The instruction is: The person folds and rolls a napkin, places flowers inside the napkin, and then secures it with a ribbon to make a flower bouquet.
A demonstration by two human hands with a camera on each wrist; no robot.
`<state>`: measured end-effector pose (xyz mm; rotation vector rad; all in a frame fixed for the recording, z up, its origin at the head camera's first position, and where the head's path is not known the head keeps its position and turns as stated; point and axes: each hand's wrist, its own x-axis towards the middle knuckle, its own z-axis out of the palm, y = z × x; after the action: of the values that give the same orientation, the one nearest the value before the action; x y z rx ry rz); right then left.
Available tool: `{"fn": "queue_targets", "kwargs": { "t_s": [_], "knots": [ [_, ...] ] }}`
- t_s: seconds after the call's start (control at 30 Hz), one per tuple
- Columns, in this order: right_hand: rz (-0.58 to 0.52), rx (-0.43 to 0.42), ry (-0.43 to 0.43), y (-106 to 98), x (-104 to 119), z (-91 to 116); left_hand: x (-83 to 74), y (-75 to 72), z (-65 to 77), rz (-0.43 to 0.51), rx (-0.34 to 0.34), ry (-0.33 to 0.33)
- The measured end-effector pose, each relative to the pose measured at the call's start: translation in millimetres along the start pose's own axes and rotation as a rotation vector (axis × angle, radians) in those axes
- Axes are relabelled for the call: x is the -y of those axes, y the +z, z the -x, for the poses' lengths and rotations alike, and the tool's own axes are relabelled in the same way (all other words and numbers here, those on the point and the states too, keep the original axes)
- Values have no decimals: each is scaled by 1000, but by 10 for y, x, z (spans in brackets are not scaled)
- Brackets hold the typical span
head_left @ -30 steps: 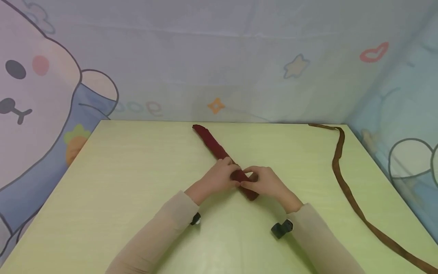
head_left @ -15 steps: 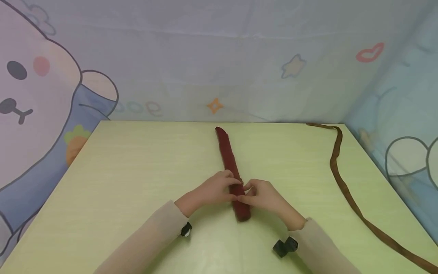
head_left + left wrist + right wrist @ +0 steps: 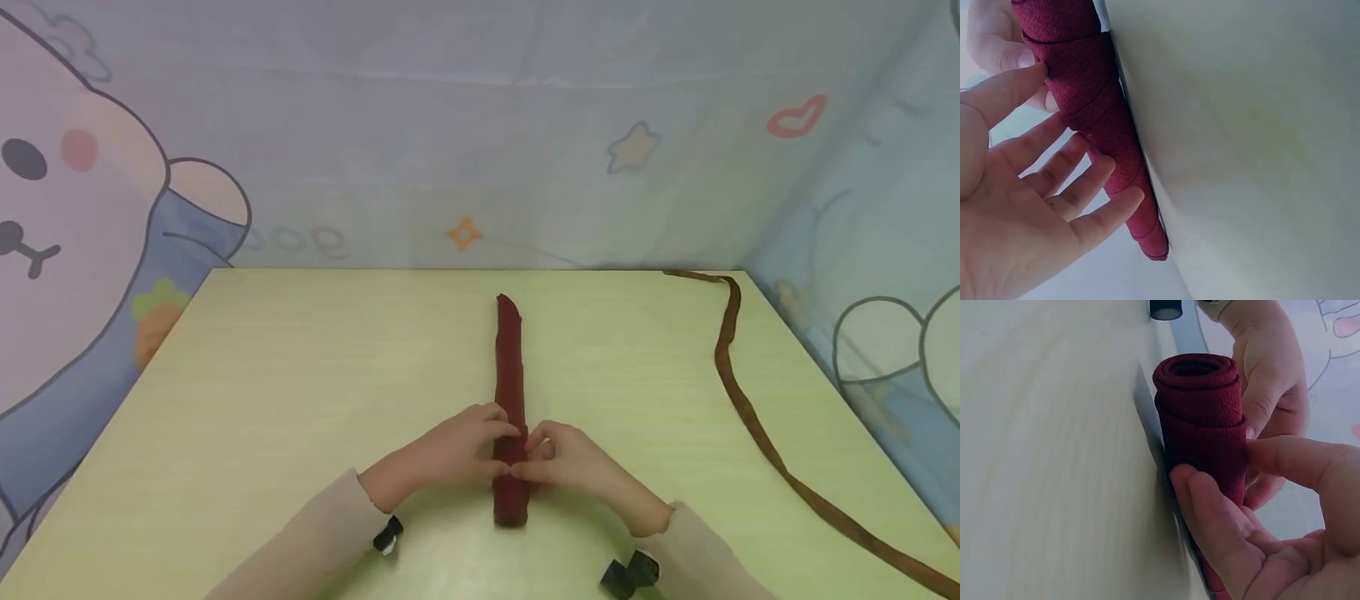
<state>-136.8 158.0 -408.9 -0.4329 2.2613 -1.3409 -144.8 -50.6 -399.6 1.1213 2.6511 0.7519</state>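
A dark red cloth (image 3: 510, 367), wound into a long, narrow roll, lies on the table and points away from me. My left hand (image 3: 461, 450) holds its left side near the close end, thumb and fingertips against the fabric. From the right, my right hand (image 3: 566, 458) pinches the roll between thumb and fingers; the two thumbs nearly meet on top. Spiral layers show at the open end of the cloth roll (image 3: 1207, 437) in the right wrist view. In the left wrist view, the fingers of my left hand (image 3: 1022, 206) are spread along the roll, which tapers toward its far end.
A long brown strap-like strip (image 3: 757, 433) curves down the right side of the pale yellow table (image 3: 300, 367). Behind stands a printed cloth backdrop (image 3: 375, 125), folding round to the right. A small black device (image 3: 630, 573) sits at the right cuff, another (image 3: 388, 533) at the left.
The cloth roll has turned from a diagonal to nearly straight ahead, and its near end has come closer to me. Both hands moved toward me with it, keeping their hold.
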Motion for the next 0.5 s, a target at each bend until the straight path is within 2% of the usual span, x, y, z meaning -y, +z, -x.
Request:
{"fn": "queue_targets", "kwargs": {
  "t_s": [0.17,0.33,0.43,0.5],
  "knots": [
    [34,68,-1,-1,5,53,-63,46,78,-45,-19,-2],
    [94,105,-30,-173,-10,100,-143,57,90,-78,-10,-48],
    [127,54,-39,-365,-14,121,-162,61,92,-75,0,-72],
    [218,-41,-38,-531,-34,131,-169,64,99,-74,3,-78]
  ]
}}
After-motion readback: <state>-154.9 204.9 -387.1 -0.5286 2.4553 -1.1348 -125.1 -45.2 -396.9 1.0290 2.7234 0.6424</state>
